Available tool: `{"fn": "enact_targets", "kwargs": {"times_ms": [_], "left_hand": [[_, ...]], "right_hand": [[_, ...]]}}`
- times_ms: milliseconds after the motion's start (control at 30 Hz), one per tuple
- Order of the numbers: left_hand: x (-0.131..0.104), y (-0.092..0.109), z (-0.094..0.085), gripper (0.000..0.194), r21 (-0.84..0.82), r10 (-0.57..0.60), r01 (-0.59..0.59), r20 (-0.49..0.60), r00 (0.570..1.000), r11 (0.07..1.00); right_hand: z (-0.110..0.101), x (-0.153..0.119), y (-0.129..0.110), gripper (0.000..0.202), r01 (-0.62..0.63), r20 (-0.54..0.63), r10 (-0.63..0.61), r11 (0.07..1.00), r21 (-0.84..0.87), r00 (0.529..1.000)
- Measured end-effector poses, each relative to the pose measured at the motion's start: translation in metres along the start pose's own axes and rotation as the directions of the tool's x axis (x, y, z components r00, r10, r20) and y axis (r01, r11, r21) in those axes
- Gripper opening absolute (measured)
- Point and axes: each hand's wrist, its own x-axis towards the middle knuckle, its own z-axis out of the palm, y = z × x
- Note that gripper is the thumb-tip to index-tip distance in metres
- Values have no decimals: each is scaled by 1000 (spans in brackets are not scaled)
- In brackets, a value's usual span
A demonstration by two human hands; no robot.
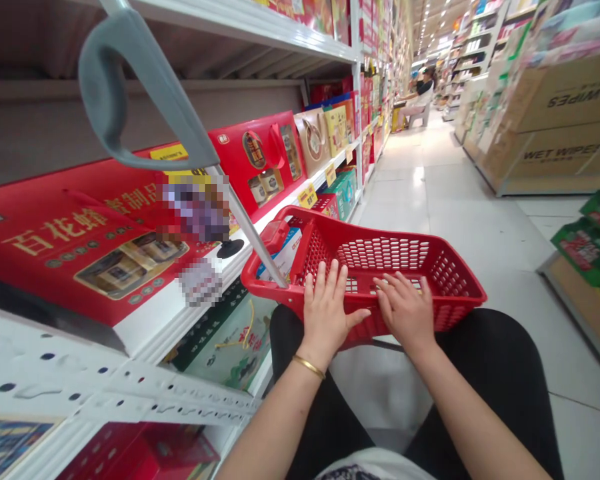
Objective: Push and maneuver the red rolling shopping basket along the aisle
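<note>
A red plastic shopping basket (380, 250) with perforated walls stands between my knees. Its long metal pole ends in a grey handle (155, 87) that leans up to the left. My left hand (326, 310), with a gold bangle at the wrist, lies with fingers spread over the near rim and holds nothing. Beside it my right hand (407, 310) rests over the same rim, palm down, fingers stretched out. Whether the palms press on the rim cannot be made out. At the basket's left end a white and blue printed item (284, 253) shows behind a red divider.
Shelves on the left carry red gift boxes (95, 233), a green box (230, 340) and yellow price tags (308, 195). Cartons marked WET WIPES (555, 143) and green packets (590, 240) are on the right. Far down the tiled aisle (410, 187) a person (423, 90) sits on a stool.
</note>
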Motion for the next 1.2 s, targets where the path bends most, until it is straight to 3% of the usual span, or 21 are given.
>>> {"fn": "enact_targets", "kwargs": {"times_ms": [100,167,267,400,500,600,800,900,1000,1133,1200], "left_hand": [[0,1,0,99,-11,-6,6,9,1000,1000],[0,1,0,99,-23,-12,12,7,1000,1000],[0,1,1,99,-32,-18,18,-2,1000,999],[0,0,1,91,-23,-1,1,-5,1000,1000],[0,-1,0,88,-16,12,-12,10,1000,1000],[-1,0,-1,88,-23,14,-13,29,999,1000],[-1,1,0,94,-39,2,0,27,1000,999],[0,2,1,93,-43,-9,10,23,1000,999],[0,5,1,90,-42,-31,32,20,999,999],[1,7,-1,86,-29,-41,42,21,999,999],[1,7,-2,88,-26,-31,31,21,999,999]], "right_hand": [[-7,-9,34,29,-128,-70,124,990,-61,990],[-5,-7,34,29,-193,-103,187,980,-48,977],[6,5,-3,29,-168,-77,172,985,49,982],[20,23,-64,30,5,51,-17,973,232,999],[17,24,-69,30,37,74,-56,972,233,996],[4,11,-32,30,-8,71,-2,991,136,997],[-23,-21,85,38,-255,-19,254,962,-94,967],[-26,-23,102,42,-342,-65,337,933,-108,939],[-19,-17,75,39,-306,-60,303,950,-62,951],[-7,-3,16,32,-144,16,143,988,54,990],[-4,3,0,28,-93,53,87,989,112,995]]}}
